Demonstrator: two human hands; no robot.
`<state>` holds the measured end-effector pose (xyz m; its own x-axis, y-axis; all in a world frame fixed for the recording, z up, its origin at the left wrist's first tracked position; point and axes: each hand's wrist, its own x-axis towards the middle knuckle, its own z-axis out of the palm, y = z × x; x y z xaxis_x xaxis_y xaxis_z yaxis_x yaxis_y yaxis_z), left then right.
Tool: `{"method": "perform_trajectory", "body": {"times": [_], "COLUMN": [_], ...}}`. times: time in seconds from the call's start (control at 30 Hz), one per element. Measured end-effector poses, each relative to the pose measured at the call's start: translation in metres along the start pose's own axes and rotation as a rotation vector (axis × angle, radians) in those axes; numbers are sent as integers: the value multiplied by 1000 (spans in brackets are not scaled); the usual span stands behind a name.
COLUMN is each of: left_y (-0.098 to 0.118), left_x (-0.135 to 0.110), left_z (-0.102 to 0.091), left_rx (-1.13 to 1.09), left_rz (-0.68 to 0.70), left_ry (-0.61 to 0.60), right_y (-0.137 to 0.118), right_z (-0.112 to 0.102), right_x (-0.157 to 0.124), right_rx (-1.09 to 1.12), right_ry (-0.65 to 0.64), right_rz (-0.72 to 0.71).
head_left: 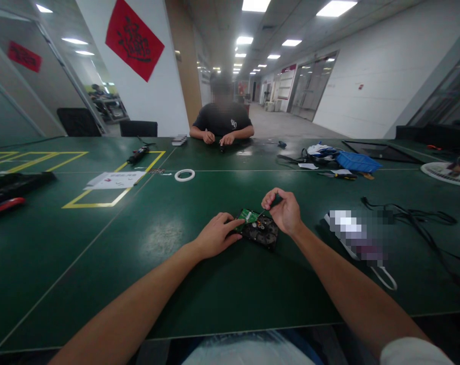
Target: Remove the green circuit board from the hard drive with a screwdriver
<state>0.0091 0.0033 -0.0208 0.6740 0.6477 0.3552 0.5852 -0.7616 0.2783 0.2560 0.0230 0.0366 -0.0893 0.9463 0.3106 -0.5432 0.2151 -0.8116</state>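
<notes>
Hard drive (pixel 260 232), one; left hand (pixel 214 235) flat, fingers together on its edge; right hand (pixel 283 210) pinches one thin tool (pixel 260 215), type indistinct

Pixelated, unidentifiable object (pixel 357 234) just beside the right hand (pixel 285 212)

A drive (pixel 262 232) lies on the table (pixel 176 263) near its front edge. The left hand (pixel 216 235) touches its left end and the right hand (pixel 284 212) is over its right. Behind it lies a tape ring (pixel 184 175), with a paper (pixel 113 180) further left. A bin (pixel 357 162) sits back right, and cables (pixel 404 217) lie to the right. A person (pixel 222 121) sits at the far side.
</notes>
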Motion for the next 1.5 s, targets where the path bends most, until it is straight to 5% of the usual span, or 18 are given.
{"method": "perform_trajectory", "body": {"times": [1.5], "left_y": [-1], "left_x": [0], "left_z": [0], "left_rx": [-38], "left_rz": [-7], "left_ry": [15], "right_y": [-4], "right_z": [5], "right_x": [0], "right_rx": [-83], "right_ry": [-5], "right_rz": [52]}}
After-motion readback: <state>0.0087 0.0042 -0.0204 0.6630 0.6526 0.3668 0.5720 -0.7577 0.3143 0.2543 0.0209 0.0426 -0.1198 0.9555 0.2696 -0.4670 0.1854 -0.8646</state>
